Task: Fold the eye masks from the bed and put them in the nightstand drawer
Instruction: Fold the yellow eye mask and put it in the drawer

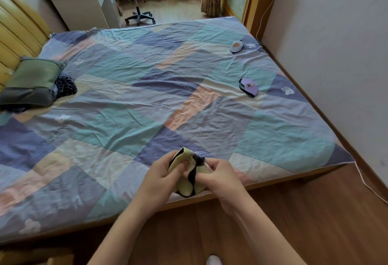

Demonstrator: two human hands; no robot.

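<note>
Above the near edge of the bed point(147, 100), our left hand point(161, 177) and right hand point(218, 177) pinch a pale yellow eye mask point(186, 187), partly folded, black strap showing. A purple eye mask point(249, 87) and a grey-blue eye mask point(236, 46) lie on the bed's far right side.

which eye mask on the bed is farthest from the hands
The pale blue-grey eye mask near the bed's far right corner. The purple eye mask lies closer, and the yellow eye mask is being held.
</note>
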